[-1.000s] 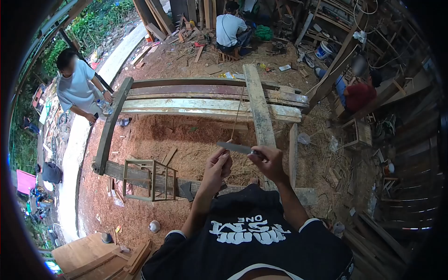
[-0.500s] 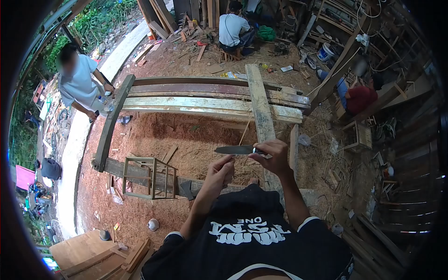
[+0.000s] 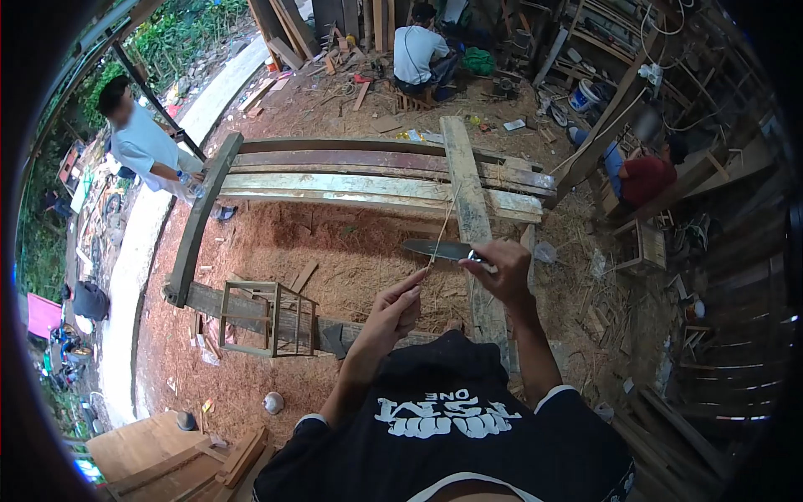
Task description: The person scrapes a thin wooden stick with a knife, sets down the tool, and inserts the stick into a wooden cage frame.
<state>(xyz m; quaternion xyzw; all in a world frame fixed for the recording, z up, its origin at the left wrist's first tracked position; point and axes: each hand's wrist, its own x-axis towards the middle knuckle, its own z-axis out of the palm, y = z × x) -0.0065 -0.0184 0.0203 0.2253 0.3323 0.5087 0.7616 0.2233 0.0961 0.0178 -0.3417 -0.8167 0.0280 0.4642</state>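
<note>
In my right hand [image 3: 503, 266] is the handle of a knife [image 3: 441, 249], its blade pointing left. The blade lies against a thin strip [image 3: 447, 219] that runs up and away over the wooden frame. My left hand [image 3: 396, 309] pinches the near end of this strip, index finger stretched along it, just below and left of the blade. Beyond both hands, several long boards [image 3: 335, 182] lie across the frame, crossed by an upright-running beam [image 3: 466, 180].
A small wooden frame [image 3: 268, 318] and an axe head [image 3: 335, 339] are at the lower left. One person [image 3: 150, 151] stands at the left; another [image 3: 416, 54] squats at the back; a third [image 3: 648, 176] sits at the right. Wood shavings [image 3: 251, 259] cover the ground.
The knife and my right hand have moved right and slightly up. My left index finger has stretched out along the strip. The person at the left has turned and leans nearer the frame.
</note>
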